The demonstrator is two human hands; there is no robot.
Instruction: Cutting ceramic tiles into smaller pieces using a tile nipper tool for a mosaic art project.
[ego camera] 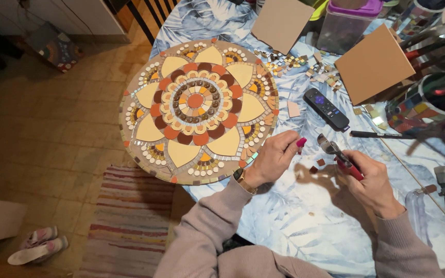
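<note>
My right hand (369, 177) with grip clamped on red-handled nippers (338, 154), my left hand (276, 154) with fingertips pinched together on a small piece I cannot make out, round mosaic (197, 108) just beside on the surface (305, 216), remote control (326, 108) near.

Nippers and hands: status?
Right hand gripping red-handled tile nippers, jaws up. Left hand pinched beside the jaws; any tile piece too small to tell. Round mosaic at left, untouched. Remote behind, clear of the hands.
</note>
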